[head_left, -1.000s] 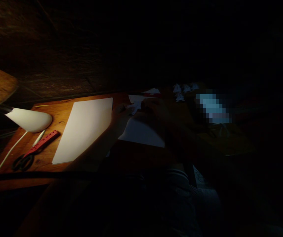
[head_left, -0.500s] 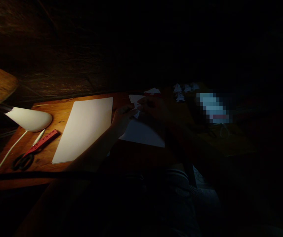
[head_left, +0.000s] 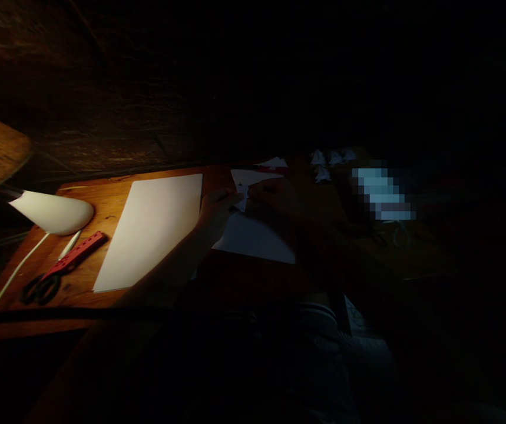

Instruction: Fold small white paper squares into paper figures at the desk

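A small folded piece of white paper (head_left: pixel 242 199) is held up between my hands, over a white sheet (head_left: pixel 257 238) on the wooden table. My left hand (head_left: pixel 218 206) pinches its left side between thumb and fingers. At its right edge, my right hand (head_left: pixel 274 195) has its fingers curled close together. Shadow covers most of this hand, and its grip on the paper's edge is only partly visible. Left of my hands lies a large white sheet or stack of paper (head_left: pixel 155 229).
Several folded paper pieces (head_left: pixel 322 172) stand at the back right, near a blurred lit screen (head_left: pixel 383 193). A white lamp (head_left: pixel 53 213) lights the left side, with scissors (head_left: pixel 43 288) beside a red perforated strip (head_left: pixel 76 254). A dark wall runs behind the wooden table (head_left: pixel 106 200).
My fingers have shifted slightly on the folded paper, which has turned and now shows more of its face. My right hand has drawn a little to the right. The table things are unchanged.
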`<state>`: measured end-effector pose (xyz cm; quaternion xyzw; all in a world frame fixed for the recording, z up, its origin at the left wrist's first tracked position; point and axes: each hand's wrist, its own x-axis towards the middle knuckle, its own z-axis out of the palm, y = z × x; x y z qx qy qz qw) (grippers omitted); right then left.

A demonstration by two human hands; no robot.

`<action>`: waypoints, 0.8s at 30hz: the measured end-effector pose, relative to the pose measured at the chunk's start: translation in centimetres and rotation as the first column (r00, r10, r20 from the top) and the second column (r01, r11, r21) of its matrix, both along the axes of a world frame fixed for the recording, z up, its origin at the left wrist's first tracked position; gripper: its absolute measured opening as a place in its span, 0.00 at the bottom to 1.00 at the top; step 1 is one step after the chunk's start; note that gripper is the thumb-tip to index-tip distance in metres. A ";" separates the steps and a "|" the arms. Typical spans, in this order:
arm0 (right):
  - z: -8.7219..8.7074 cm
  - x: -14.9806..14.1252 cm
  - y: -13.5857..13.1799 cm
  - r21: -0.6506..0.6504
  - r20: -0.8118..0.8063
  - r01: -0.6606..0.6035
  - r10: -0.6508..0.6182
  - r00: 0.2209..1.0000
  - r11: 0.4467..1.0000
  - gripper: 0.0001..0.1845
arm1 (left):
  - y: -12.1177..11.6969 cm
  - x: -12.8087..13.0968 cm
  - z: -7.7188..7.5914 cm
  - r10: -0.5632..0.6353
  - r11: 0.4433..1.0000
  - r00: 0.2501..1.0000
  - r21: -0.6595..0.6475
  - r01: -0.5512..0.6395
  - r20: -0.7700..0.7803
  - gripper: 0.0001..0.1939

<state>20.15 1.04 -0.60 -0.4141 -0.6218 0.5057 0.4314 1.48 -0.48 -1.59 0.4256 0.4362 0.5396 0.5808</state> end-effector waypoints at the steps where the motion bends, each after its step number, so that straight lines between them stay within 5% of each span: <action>1: 0.0 0.0 0.0 0.016 -0.001 0.002 -0.002 1.000 1.000 0.22 | 0.0 0.0 0.0 0.004 1.000 1.000 -0.001 -0.004 0.000 0.12; 10: 0.2 -0.1 -0.1 0.120 0.074 0.037 -0.046 0.996 0.992 0.11 | 0.0 0.2 -0.3 0.043 0.999 0.998 -0.017 -0.044 -0.041 0.13; 19: 0.3 -0.5 -0.7 0.270 0.197 0.093 -0.150 0.969 0.958 0.10 | -0.4 0.4 0.0 0.073 0.997 0.995 0.014 -0.072 -0.064 0.13; 24: 0.5 -0.4 -0.8 0.220 0.122 0.129 -0.158 0.980 0.967 0.17 | -0.3 0.5 0.1 0.099 0.995 0.995 0.004 -0.099 0.005 0.14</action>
